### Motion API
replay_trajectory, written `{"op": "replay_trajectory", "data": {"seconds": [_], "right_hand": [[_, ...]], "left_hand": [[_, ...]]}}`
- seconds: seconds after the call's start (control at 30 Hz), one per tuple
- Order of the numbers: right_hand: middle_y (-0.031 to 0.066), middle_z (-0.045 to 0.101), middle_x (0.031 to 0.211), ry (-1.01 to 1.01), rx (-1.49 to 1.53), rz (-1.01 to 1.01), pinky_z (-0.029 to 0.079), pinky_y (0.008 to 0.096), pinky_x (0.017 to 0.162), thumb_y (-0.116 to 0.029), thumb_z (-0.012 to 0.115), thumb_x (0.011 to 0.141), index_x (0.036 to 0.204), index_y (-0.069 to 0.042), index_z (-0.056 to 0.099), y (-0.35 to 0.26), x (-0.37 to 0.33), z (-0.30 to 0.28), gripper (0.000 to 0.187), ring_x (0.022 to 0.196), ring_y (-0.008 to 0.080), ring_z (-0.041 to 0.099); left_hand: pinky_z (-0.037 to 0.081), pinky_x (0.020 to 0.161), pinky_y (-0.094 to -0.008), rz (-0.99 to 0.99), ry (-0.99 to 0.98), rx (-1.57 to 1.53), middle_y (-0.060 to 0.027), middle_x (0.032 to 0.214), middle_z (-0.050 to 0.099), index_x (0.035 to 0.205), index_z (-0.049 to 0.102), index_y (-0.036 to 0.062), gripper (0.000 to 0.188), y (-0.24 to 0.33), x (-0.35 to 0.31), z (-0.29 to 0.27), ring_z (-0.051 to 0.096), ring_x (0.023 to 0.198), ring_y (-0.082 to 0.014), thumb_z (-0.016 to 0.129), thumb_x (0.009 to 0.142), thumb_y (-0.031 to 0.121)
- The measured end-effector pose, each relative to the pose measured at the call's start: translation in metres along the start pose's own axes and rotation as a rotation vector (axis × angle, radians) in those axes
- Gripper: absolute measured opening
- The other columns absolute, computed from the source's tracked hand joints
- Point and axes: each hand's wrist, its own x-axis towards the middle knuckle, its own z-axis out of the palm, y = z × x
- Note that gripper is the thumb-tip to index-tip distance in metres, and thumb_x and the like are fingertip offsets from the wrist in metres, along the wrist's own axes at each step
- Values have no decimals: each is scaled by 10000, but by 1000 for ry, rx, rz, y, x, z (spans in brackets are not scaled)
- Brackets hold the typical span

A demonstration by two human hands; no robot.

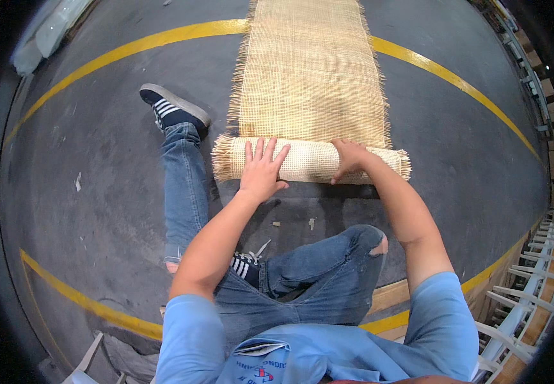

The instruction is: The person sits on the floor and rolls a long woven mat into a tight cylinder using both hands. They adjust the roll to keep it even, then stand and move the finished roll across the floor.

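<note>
A long strip of pale woven cane webbing (312,70) with frayed side edges lies on the floor, running away from me. Its near end is wound into a roll (309,160) lying crosswise, with loose strands sticking out at both ends. My left hand (265,171) rests on the left part of the roll, fingers spread and stretched out. On the right part lies my right hand (348,157), its thumb apart from the fingers, curved over the roll's top. Both palms press on the roll without wrapping round it.
I sit on a grey floor (110,160) with yellow lines (181,33). My outstretched leg (184,179) lies left of the roll. Small scraps (311,223) lie near my knee. White slatted frames (526,294) stand at the right, and a plastic-wrapped bundle (50,32) at the far left.
</note>
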Motion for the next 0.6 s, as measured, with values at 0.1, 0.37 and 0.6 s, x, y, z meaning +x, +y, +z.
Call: {"op": "replay_trajectory", "data": {"seconds": [0.1, 0.37, 0.6], "right_hand": [[159, 478, 1521, 33, -23, 3, 316, 575, 1166, -544, 974, 458, 1555, -110, 337, -6, 0, 4, 1341, 1432, 364, 421], [125, 484, 1501, 293, -153, -39, 324, 636, 1145, -491, 969, 523, 1575, -203, 318, -15, -29, 43, 1270, 1412, 336, 444], [109, 672, 1160, 382, -116, -154, 459, 465, 1002, -349, 940, 569, 1406, -170, 520, -13, -55, 48, 954, 1173, 304, 617]], "left_hand": [[242, 1186, -640, -48, -147, 37, -175, 1547, 425, 1573, 358, 275, 1110, -2, 12, -6, 375, 1433, -415, 920, 638, 480], [419, 1018, -585, 2, -277, 33, -170, 1278, 599, 1512, 436, 285, 1022, -9, 23, -14, 551, 1253, -362, 934, 627, 401], [474, 893, -543, 19, -180, -15, -145, 1126, 644, 1415, 533, 236, 789, 7, -7, -6, 641, 1086, -332, 867, 701, 273]]}}
